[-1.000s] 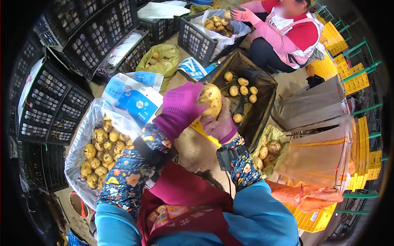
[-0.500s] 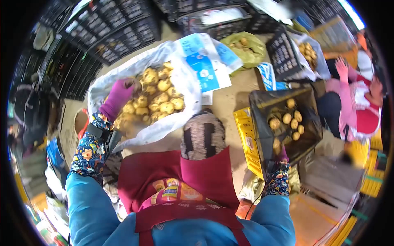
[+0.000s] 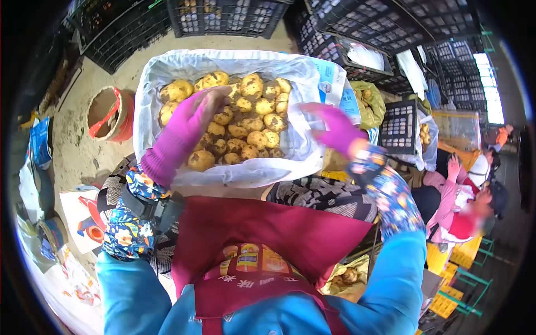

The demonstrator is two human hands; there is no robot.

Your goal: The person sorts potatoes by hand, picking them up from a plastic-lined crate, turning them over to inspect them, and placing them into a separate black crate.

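Note:
A crate lined with a white plastic sheet [image 3: 153, 84] stands before me, holding many soil-marked potatoes [image 3: 237, 131]. My left hand [image 3: 207, 106], in a purple glove with dirty fingertips, stretches over the left part of the potatoes. Its fingers look extended, and no potato shows in it. Over the crate's right rim hangs my right hand [image 3: 335, 125], also gloved in purple and smeared by motion. Its thumb and fingers are apart with nothing between them. Blue-and-white printed packaging [image 3: 333, 81] lies at the crate's far right corner.
A red-handled bucket [image 3: 111, 114] stands on the floor at left. Black crates [image 3: 226, 17] line the back. A green sack [image 3: 367, 106] and a black crate [image 3: 397, 127] are at right, near another person [image 3: 446, 192]. Potatoes lie in a sack [image 3: 350, 275] by my right elbow.
My view has turned, putting the white-lined crate in the middle. My right hand has left the dark-lined yellow crate and come to the white-lined one. My left hand now reaches out with extended fingers.

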